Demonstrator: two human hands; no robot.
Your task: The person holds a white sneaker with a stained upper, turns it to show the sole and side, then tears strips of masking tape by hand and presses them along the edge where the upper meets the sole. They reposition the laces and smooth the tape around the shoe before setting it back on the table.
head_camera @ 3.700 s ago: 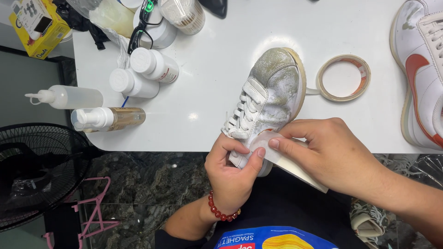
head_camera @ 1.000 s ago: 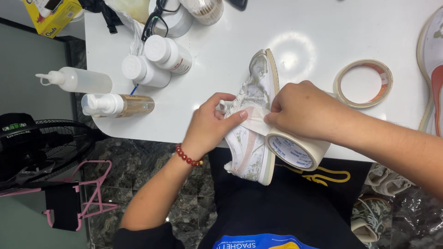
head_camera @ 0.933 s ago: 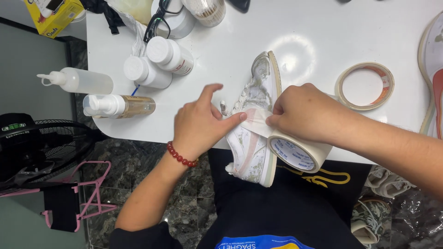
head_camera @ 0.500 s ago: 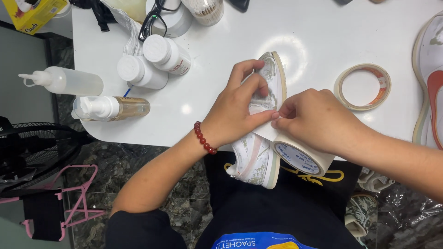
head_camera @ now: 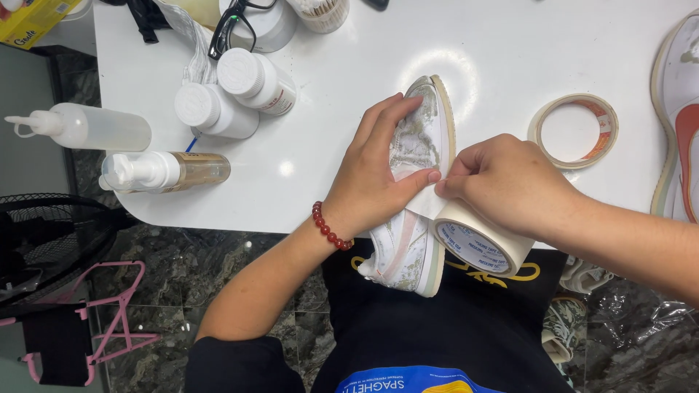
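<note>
A worn white sneaker (head_camera: 415, 251) lies on its side across the front edge of the white table (head_camera: 342, 80), heel hanging over my lap. My left hand (head_camera: 375, 175), with a red bead bracelet at the wrist, lies flat on the sneaker's upper and presses a strip of pale tape against it. My right hand (head_camera: 506, 182) grips a wide roll of masking tape (head_camera: 480, 240) just right of the sole, thumb and forefinger pinching the tape's free end next to my left fingertips.
A thin tape roll (head_camera: 575, 131) lies on the table to the right, with another sneaker (head_camera: 677, 124) at the right edge. White bottles (head_camera: 233, 94), a squeeze bottle (head_camera: 87, 129), a pump bottle (head_camera: 164, 171) and glasses (head_camera: 237, 25) crowd the left. A black fan (head_camera: 44, 247) stands below on the floor.
The sneaker went from sole-down to lying on its side. My left hand lifted, then came down flat on the upper, and my right hand brought the tape roll up against it.
</note>
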